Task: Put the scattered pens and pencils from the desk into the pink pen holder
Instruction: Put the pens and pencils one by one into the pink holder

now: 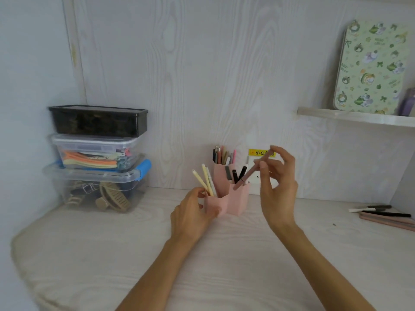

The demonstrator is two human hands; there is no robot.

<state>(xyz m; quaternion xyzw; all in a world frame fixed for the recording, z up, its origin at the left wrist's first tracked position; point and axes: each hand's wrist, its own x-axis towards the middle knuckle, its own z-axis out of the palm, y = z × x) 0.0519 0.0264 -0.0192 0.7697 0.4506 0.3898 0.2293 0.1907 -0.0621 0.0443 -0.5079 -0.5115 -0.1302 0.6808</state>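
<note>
The pink pen holder (pixel 235 202) stands mid-desk near the back wall, with three joined compartments. Its tall rear cell holds several pens, the left front cell holds pale yellow pens (pixel 205 180), and the right front cell holds black ones. My left hand (pixel 190 213) grips the holder's left side. My right hand (pixel 278 185) pinches a brownish-pink pen (pixel 247 176), tilted, its lower tip at the rim of the right front cell. Several loose pens (pixel 381 213) lie on the desk at the far right.
A stack of three plastic storage boxes (pixel 96 158) sits in the back left corner. A wall shelf (pixel 357 116) at the upper right carries a green patterned tin. A yellow warning sticker and a socket are on the wall behind the holder.
</note>
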